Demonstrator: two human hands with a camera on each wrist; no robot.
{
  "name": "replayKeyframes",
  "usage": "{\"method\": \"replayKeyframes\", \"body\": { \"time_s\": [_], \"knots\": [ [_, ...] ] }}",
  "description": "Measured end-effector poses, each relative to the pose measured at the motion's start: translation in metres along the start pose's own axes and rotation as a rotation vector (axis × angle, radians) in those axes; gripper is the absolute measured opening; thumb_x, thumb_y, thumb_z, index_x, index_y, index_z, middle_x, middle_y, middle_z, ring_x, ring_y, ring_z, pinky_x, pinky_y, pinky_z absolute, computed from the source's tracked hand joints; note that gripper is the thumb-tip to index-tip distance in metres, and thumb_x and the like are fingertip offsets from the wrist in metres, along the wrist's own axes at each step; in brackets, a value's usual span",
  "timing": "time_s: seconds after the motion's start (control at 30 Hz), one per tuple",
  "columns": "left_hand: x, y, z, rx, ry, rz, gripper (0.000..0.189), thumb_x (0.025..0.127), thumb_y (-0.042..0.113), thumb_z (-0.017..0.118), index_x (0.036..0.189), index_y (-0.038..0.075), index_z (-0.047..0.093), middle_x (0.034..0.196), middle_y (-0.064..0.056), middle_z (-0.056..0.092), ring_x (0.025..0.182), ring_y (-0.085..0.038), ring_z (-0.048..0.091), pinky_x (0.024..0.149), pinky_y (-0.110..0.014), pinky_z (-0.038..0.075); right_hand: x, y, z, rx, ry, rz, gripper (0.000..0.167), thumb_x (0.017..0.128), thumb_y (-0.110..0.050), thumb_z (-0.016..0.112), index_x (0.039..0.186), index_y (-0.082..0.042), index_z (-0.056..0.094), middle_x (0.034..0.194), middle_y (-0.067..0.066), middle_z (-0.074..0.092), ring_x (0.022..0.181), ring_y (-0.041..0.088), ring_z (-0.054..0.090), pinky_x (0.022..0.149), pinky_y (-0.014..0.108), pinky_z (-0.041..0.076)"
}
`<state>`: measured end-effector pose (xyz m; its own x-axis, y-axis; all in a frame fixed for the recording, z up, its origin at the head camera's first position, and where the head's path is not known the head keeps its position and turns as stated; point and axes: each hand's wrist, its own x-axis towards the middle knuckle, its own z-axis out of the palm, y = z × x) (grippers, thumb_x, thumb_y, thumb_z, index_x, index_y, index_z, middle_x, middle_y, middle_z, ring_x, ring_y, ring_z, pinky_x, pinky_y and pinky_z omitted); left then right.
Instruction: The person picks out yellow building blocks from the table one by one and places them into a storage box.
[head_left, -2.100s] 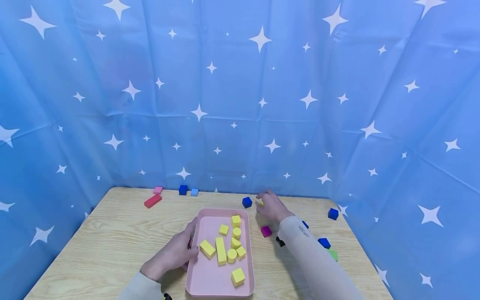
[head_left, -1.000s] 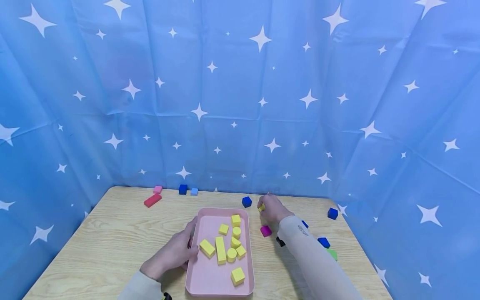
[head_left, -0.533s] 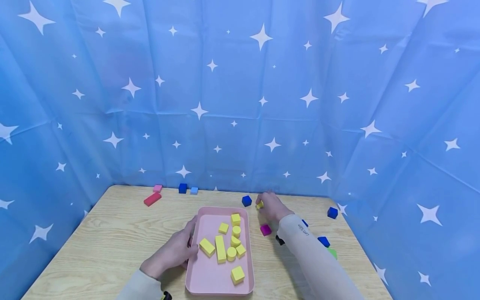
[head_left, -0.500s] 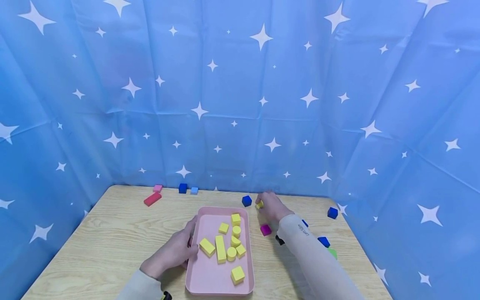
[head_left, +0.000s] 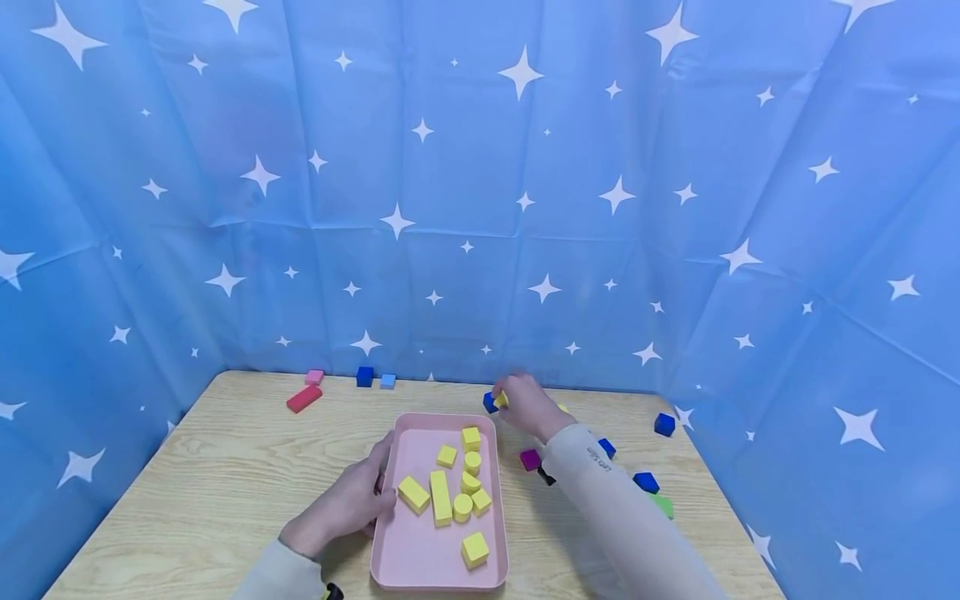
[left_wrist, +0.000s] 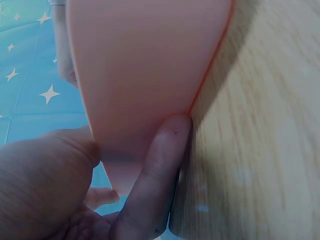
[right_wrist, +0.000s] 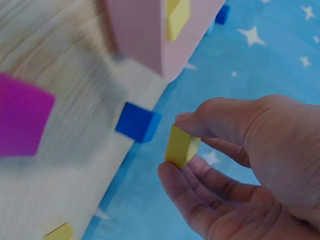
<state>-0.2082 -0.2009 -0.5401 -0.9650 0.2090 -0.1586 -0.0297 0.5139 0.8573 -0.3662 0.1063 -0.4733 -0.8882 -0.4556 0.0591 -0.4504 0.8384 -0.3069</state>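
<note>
My left hand (head_left: 351,502) grips the left side of a pink tray (head_left: 386,567), thumb over its rim. In the left wrist view, fingers (left_wrist: 167,150) press against the tray's outer wall. Several yellow blocks lie inside, among them a long bar (head_left: 441,498), a cylinder (head_left: 462,507) and a cube (head_left: 475,550). Beyond the tray's far right corner, my right hand (head_left: 531,407) pinches a small yellow block (right_wrist: 181,146) between thumb and fingertips. A blue cube (right_wrist: 136,122) sits on the table close by that hand.
A magenta block (head_left: 530,460) and a black block (head_left: 547,475) lie right of the tray. Blue blocks (head_left: 646,482) and a green block (head_left: 663,505) are farther right. A red block (head_left: 304,398) lies back left. Another yellow block (right_wrist: 60,232) rests on the table. A star-patterned curtain (head_left: 480,208) surrounds the table.
My right hand has moved left toward the tray with the yellow block between its fingers, uncovering another yellow block behind it. The left hand and tray stay put.
</note>
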Motion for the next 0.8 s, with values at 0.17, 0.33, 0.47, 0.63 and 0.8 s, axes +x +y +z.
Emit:
{"method": "replayKeyframes", "body": {
  "time_s": [0.17,0.33,0.47,0.63,0.8],
  "knots": [
    [0.0,0.0,0.0,-0.007,-0.001,0.006,0.104,0.102,0.0,0.073,0.187,0.006,0.013,0.101,-0.011,0.069,0.07,-0.021,0.076,0.052,-0.041,0.069,-0.001,-0.017,-0.001,0.03,-0.032,0.011,0.026,0.104,-0.001,0.085,0.129,-0.007,0.086,0.135,0.015,0.079,0.134,0.036,0.072,0.115,0.053,0.069],
    [0.0,-0.001,0.0,-0.017,-0.002,0.0,0.105,0.101,-0.001,0.072,0.187,0.007,0.013,0.102,-0.012,0.069,0.072,-0.021,0.076,0.052,-0.041,0.069,-0.002,-0.03,-0.001,0.044,-0.068,-0.009,0.029,0.105,-0.003,0.083,0.134,-0.009,0.084,0.137,0.015,0.075,0.128,0.032,0.073,0.11,0.048,0.072],
    [0.001,0.0,0.001,-0.022,-0.003,-0.005,0.105,0.101,0.0,0.073,0.188,0.008,0.013,0.103,-0.012,0.069,0.074,-0.021,0.077,0.053,-0.042,0.07,-0.003,-0.04,-0.001,0.046,-0.092,-0.038,0.033,0.106,-0.003,0.082,0.138,-0.007,0.082,0.139,0.015,0.073,0.128,0.032,0.072,0.109,0.047,0.072],
    [0.001,0.0,0.001,-0.026,-0.005,-0.016,0.105,0.102,0.0,0.072,0.188,0.009,0.013,0.104,-0.012,0.069,0.075,-0.022,0.077,0.054,-0.042,0.07,-0.002,-0.055,0.0,0.023,-0.116,-0.114,0.032,0.106,-0.003,0.083,0.138,-0.005,0.082,0.136,0.014,0.075,0.128,0.031,0.073,0.105,0.043,0.072],
    [0.002,0.0,0.001,-0.034,-0.006,-0.043,0.106,0.101,0.001,0.072,0.188,0.01,0.012,0.104,-0.013,0.068,0.076,-0.022,0.077,0.056,-0.042,0.071,-0.003,-0.071,0.004,-0.008,-0.133,-0.19,0.03,0.107,-0.003,0.081,0.137,-0.006,0.082,0.13,0.011,0.076,0.116,0.025,0.075,0.098,0.036,0.071]
  ]
}}
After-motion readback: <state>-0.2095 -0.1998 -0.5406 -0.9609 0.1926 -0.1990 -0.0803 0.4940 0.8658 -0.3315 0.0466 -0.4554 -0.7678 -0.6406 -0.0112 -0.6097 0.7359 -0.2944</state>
